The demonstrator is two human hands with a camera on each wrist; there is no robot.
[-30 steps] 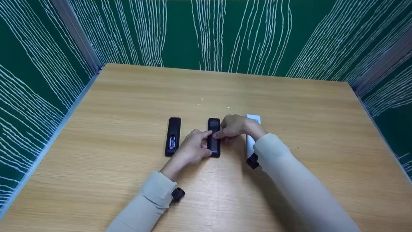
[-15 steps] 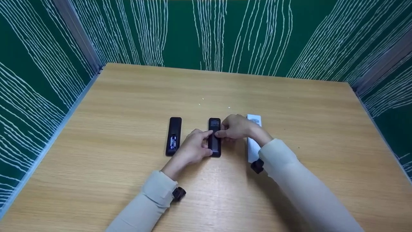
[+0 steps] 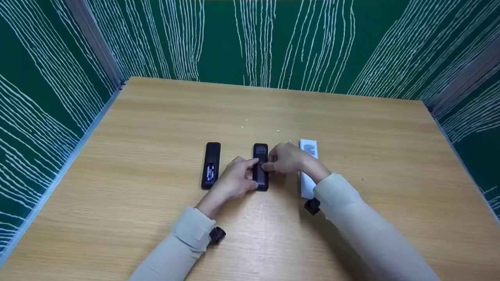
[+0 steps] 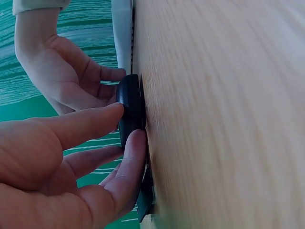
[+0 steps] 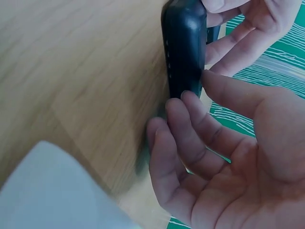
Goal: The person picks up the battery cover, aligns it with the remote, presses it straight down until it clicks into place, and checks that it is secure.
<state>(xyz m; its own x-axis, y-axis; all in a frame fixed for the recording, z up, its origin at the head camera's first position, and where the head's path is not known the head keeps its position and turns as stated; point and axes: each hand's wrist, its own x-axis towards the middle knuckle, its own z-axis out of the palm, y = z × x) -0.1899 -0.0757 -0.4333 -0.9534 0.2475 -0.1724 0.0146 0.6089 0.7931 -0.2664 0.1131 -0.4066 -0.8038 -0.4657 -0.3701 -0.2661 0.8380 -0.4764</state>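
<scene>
Gripped remote (image 3: 262,177), black; left of the grip, second remote (image 3: 211,154), likewise black; right, a slab (image 3: 306,189), white with grey print. Below, tan wood-grained table (image 3: 156,117); beyond, I see green walls (image 3: 218,39) streaked with wavy white lines; nearer, pale sleeves (image 3: 363,214).

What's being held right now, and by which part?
The middle remote, by its long sides: left hand on its left, right hand on its right.

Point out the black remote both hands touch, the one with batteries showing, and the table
Touched remote (image 3: 261,175), head view: lower half of its top side.
Other black remote (image 3: 211,157), head view: upper half of its casing.
Table (image 3: 136,156), head view: bare wood.
</scene>
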